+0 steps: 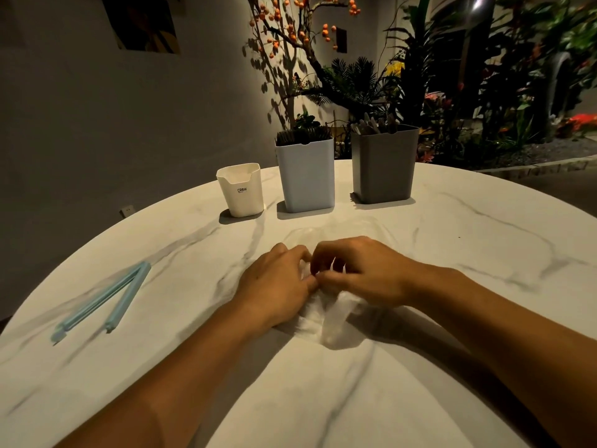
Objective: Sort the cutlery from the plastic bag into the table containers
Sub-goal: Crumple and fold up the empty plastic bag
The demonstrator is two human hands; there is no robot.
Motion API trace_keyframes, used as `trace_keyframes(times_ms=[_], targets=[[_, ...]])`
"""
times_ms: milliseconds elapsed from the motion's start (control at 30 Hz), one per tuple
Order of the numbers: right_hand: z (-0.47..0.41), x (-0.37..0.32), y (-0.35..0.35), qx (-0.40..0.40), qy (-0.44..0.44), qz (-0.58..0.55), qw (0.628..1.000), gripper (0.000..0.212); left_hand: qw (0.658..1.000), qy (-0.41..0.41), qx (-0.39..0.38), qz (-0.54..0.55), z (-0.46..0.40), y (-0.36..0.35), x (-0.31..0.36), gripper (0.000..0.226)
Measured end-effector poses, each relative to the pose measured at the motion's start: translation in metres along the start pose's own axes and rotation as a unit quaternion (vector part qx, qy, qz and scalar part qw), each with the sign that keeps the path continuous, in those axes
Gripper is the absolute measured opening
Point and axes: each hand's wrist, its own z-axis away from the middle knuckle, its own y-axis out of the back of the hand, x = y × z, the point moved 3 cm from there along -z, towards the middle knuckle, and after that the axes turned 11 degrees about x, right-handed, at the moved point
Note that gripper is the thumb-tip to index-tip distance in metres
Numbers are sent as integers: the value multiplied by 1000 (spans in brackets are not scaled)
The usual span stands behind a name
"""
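Left hand (277,279) and right hand (358,270) side by side low on the table (452,253), fingers curled, each grip pinching the clear plastic bag (336,318) bunched beneath and between them; three containers (305,176) well beyond.

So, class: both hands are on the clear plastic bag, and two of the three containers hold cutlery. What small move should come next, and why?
Probably spread the plastic bag flat to check it: the left hand and right hand pinch it bunched, and no cutlery shows through it.
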Motion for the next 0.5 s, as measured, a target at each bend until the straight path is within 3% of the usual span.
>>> trace_keyframes(times_ms=[100,233,300,367,433,500], targets=[[0,8,5,-31,-25,-44,998,49,999,25,43,-11,-1,1,-2,37],[1,9,-3,-69,-26,8,997,81,994,79,67,22,-4,2,-5,34],[-2,11,-8,-21,-4,19,1000,71,990,72,65,99,-5,4,-5,27],[-4,15,-11,41,18,20,999,45,976,47,42,208,-8,5,-6,23],[-5,22,-10,77,8,10,997,30,960,24,-12,280,-8,7,-8,34],[-6,29,-7,93,-7,29,995,29,949,3,-88,303,-8,6,-11,35]])
